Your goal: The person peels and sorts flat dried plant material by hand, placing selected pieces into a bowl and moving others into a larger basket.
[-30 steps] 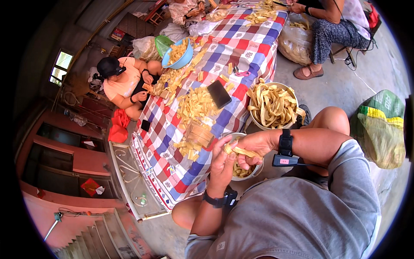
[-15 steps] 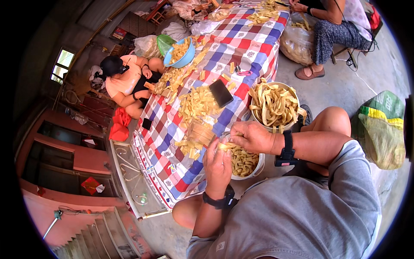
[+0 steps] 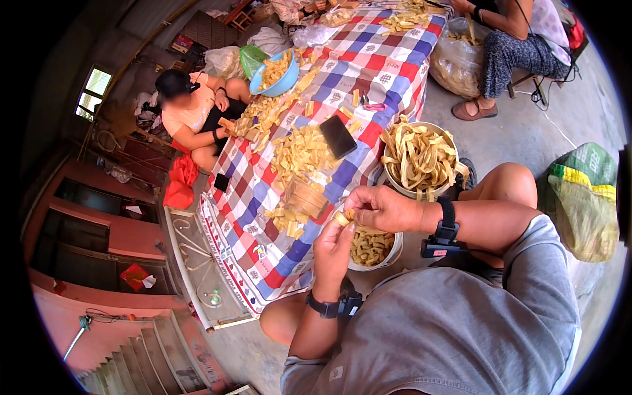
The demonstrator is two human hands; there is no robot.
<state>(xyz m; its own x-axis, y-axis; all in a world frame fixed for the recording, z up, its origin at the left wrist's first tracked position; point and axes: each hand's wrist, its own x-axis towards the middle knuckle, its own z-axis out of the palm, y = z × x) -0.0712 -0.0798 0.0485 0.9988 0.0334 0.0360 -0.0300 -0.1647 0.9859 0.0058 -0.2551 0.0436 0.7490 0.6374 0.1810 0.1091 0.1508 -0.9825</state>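
A short, folded pale-yellow strip (image 3: 342, 218) is pinched between my two hands above a white bucket (image 3: 396, 253). My left hand (image 3: 332, 253) holds it from below between thumb and fingers. From the right, my right hand (image 3: 382, 207) is closed on the strip's other end, its fingertips partly hidden. Many short, folded yellow pieces (image 3: 374, 247) lie in the bucket under my hands. Just beyond it, another bucket (image 3: 390, 174) is heaped with long, loose yellow strips (image 3: 421, 158).
A checked cloth covers the table (image 3: 270, 266), with piles of cut strips (image 3: 303, 155), a bundled block (image 3: 305, 197) and a dark phone (image 3: 338, 137). A co-worker (image 3: 191, 118) sits at the left by a blue basin (image 3: 283, 84); another (image 3: 510, 59) sits far right. A woven sack (image 3: 582, 204) stands right.
My right hand has shifted slightly left over the strip, which now looks shorter and more tightly folded. My left hand stays close to the same place. The co-worker's head at the left has tilted.
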